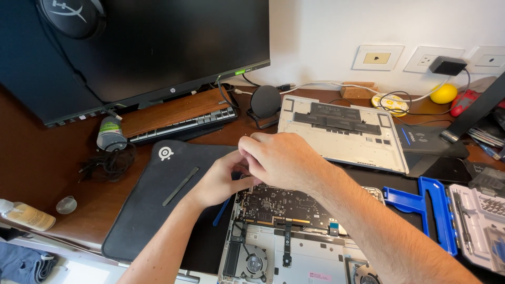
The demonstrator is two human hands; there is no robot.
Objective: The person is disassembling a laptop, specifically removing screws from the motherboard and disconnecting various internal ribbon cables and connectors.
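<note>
Left hand [221,181] and right hand [281,160] meet, fingers pinched over the circuit board [279,205] of the opened laptop [294,247]; what they grip is hidden. Judged step: freeing a board fitting; next move calls for fine, steady pull. Removed bottom cover [342,131] lies behind the laptop.

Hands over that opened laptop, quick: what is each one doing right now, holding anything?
Left hand: fingers curled at the laptop's circuit board; what it holds cannot be told.
Right hand: closed, pinching over the same spot; what it grips is hidden.
</note>
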